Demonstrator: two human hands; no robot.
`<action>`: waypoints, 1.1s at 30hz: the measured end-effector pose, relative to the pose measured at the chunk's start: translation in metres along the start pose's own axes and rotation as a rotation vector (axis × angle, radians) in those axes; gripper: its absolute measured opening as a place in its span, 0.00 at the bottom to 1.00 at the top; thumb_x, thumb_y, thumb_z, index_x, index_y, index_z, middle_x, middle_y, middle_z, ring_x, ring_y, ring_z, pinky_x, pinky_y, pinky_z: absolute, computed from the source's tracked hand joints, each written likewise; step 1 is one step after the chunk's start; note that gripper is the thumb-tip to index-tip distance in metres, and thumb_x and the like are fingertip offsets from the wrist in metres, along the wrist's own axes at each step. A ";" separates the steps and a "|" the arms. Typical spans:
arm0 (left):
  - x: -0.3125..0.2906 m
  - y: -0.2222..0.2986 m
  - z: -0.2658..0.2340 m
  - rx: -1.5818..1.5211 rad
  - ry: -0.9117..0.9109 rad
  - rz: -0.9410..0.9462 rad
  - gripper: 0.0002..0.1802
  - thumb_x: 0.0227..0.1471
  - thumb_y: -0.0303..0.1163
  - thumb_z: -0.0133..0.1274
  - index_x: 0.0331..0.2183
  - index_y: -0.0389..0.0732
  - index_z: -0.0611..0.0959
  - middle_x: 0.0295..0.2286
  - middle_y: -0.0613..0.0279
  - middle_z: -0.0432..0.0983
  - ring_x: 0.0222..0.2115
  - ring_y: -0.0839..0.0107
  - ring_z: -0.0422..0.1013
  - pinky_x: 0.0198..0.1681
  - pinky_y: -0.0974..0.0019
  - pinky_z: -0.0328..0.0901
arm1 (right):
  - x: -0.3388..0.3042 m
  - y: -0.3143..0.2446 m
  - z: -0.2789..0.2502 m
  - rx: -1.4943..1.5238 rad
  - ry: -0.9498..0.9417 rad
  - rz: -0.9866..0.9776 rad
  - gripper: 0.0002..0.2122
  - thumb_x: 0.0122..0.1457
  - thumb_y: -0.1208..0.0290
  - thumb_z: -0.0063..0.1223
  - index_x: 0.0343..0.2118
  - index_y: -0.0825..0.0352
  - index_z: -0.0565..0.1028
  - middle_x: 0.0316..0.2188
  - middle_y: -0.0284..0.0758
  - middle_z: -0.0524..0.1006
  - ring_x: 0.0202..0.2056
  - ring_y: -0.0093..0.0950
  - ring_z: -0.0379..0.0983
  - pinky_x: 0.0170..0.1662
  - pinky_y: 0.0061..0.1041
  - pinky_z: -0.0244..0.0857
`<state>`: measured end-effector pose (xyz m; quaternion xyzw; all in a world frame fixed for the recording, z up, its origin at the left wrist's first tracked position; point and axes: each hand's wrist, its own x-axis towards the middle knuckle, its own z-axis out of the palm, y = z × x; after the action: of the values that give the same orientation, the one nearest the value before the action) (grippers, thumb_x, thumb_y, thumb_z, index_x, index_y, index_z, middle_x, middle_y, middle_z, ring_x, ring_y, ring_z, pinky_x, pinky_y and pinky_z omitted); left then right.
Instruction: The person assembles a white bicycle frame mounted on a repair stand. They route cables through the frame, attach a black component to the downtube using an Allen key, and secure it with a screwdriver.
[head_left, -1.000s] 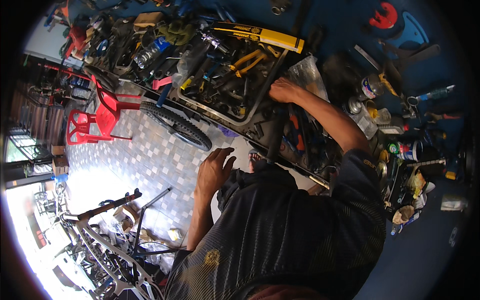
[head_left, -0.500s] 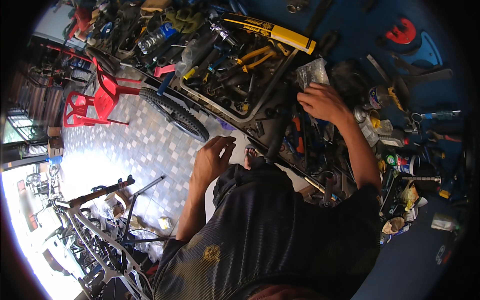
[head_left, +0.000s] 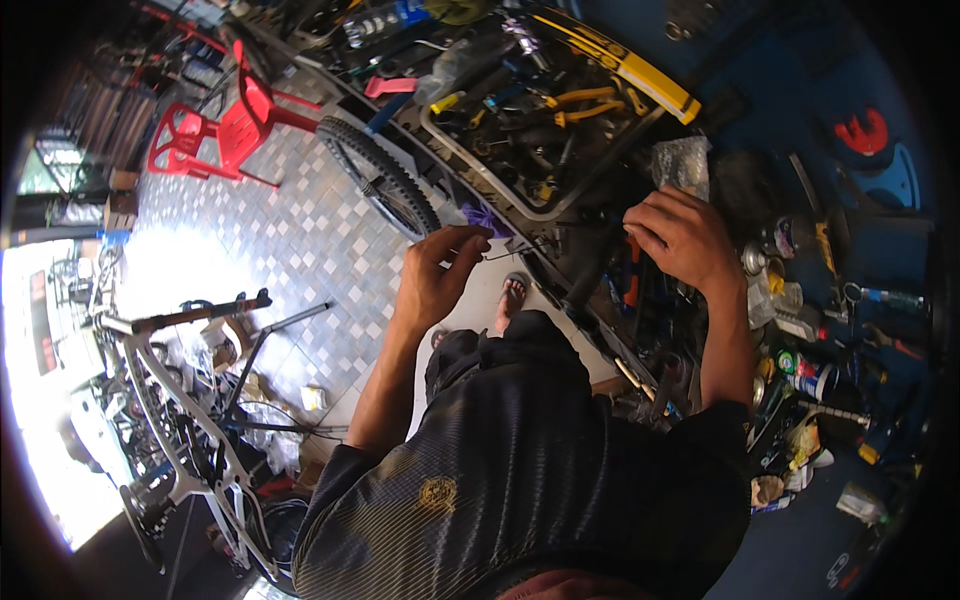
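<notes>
Fingertips of your left hand come close to the thumb, and a thin dark rod shows right at them, out over the near edge of the bench; whether you're pinching it, I can't tell. Across from it, your right hand curls its fingers over the bench, thumb near the index finger, and the view doesn't show whether anything sits inside.

Just beyond those right knuckles lies a clear plastic bag; nearer you, an orange-red tool. Between and beyond your hands, a silver-rimmed tray is heaped with tools, yellow-handled pliers among them, and a long yellow box lies past it. Off to your left stand a knobby-tyred wheel and a red chair; a white bike frame fills the lower left.
</notes>
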<state>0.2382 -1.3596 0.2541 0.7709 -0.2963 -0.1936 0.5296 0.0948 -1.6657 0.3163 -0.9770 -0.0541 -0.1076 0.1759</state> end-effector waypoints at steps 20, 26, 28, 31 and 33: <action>-0.424 -0.084 -0.211 -0.295 0.856 -0.350 0.22 0.65 0.42 0.51 0.24 0.37 0.82 0.15 0.71 0.69 0.17 0.83 0.61 0.22 0.75 0.55 | 0.127 -0.342 0.225 1.439 -0.959 0.069 0.41 0.65 0.32 0.29 0.51 0.73 0.76 0.28 0.37 0.81 0.31 0.24 0.77 0.37 0.23 0.69; -0.564 -0.084 -0.217 -0.109 0.990 -0.433 0.14 0.63 0.34 0.53 0.30 0.35 0.84 0.20 0.69 0.74 0.24 0.81 0.67 0.28 0.71 0.63 | 0.142 -0.508 0.293 1.128 -1.323 -0.304 0.28 0.66 0.45 0.47 0.54 0.69 0.75 0.32 0.33 0.81 0.35 0.22 0.77 0.39 0.23 0.69; -0.589 -0.085 -0.218 -0.011 1.028 -0.437 0.12 0.62 0.32 0.54 0.30 0.34 0.84 0.25 0.65 0.77 0.25 0.77 0.71 0.28 0.70 0.66 | 0.139 -0.565 0.317 0.959 -1.499 -0.458 0.24 0.66 0.50 0.51 0.54 0.68 0.75 0.32 0.31 0.80 0.35 0.20 0.76 0.39 0.22 0.69; -0.630 -0.077 -0.224 0.178 1.084 -0.493 0.10 0.59 0.32 0.56 0.32 0.35 0.84 0.27 0.59 0.78 0.25 0.69 0.74 0.29 0.66 0.68 | 0.118 -0.655 0.337 0.741 -1.786 -0.533 0.17 0.69 0.60 0.50 0.54 0.66 0.76 0.29 0.27 0.76 0.32 0.17 0.71 0.37 0.20 0.67; -0.662 -0.081 -0.228 0.272 1.163 -0.542 0.09 0.58 0.32 0.57 0.32 0.36 0.85 0.27 0.56 0.78 0.25 0.65 0.74 0.29 0.65 0.68 | 0.105 -0.713 0.354 0.540 -1.903 -0.593 0.16 0.69 0.64 0.50 0.54 0.67 0.75 0.35 0.30 0.79 0.36 0.17 0.73 0.41 0.23 0.69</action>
<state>-0.0983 -0.7399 0.2511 0.8574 0.2212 0.1673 0.4336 0.1617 -0.8686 0.2530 -0.5331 -0.4320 0.6866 0.2403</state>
